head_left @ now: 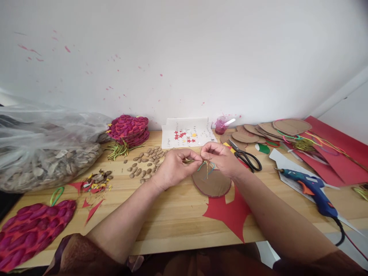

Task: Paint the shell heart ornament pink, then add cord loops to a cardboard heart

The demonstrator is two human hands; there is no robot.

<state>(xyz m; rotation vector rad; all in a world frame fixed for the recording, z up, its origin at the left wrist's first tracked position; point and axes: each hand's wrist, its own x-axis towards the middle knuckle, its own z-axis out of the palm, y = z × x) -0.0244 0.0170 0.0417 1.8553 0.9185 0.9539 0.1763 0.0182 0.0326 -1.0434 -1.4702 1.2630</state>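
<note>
Above the middle of the table my left hand (178, 166) and my right hand (220, 156) meet at their fingertips, both closed in a pinch. Between them are thin strings; the loose blue and yellow string ends (207, 170) dangle below my fingers. Olive strands poke out by my left fingers. Just under my hands lies a round cardboard disc (211, 184) with a dark red edge. A cut piece of red paper (230, 214) sits partly beneath it. How the string is knotted or looped is hidden by my fingers.
Scissors (247, 156), cardboard discs (291, 127) and a blue glue gun (313, 188) lie right. Seed shells (146, 163), a shell-filled plastic bag (48, 161) and a magenta shell-covered piece (37, 226) are left. Behind stand a paper with stars (171, 142) and a pink-stained cup (220, 125).
</note>
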